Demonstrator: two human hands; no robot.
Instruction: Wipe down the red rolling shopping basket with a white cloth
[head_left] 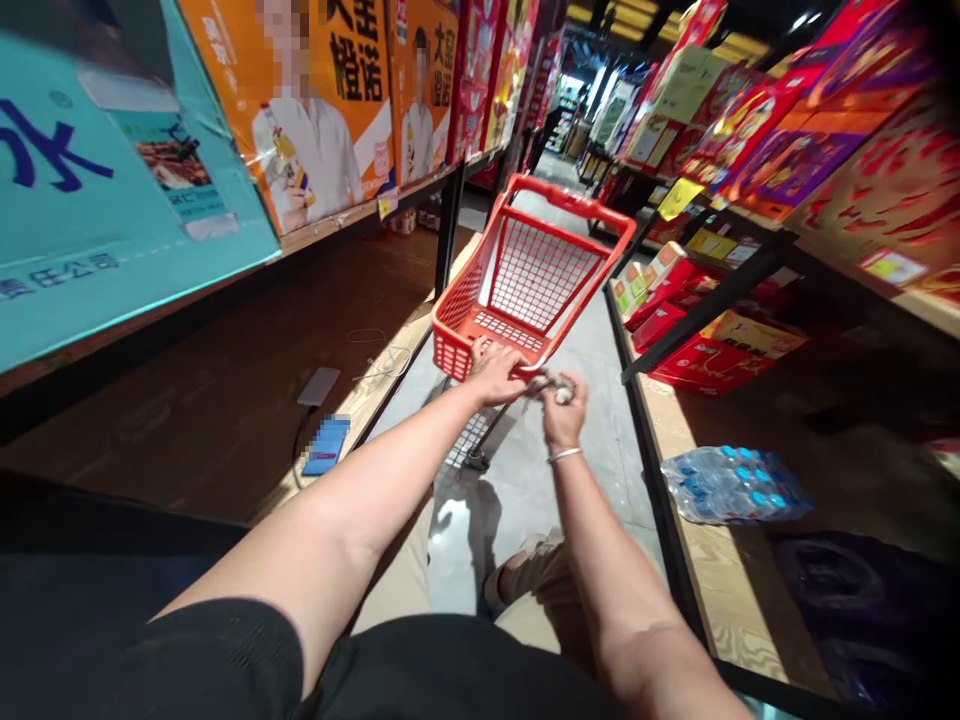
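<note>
A red shopping cart [459, 290] with a lattice basket stands in the aisle before me, tilted in the view. My left hand [496, 372] rests on the near rim of its basket, fingers bent over the edge. Just right of it, my right hand [564, 408] is closed around a small crumpled greyish-brown item [555, 386], blurred by motion, close to the cart's near corner. What this item is cannot be made out. Inside the upper basket nothing shows but its red grid floor.
Shelves with a turquoise box [135, 180] and orange boxes [322, 130] line the left. A blue packet [325, 446] and a white device [318, 386] lie on the low left shelf. Bottled water [731, 485] and red gift boxes [720, 355] sit on the right shelves.
</note>
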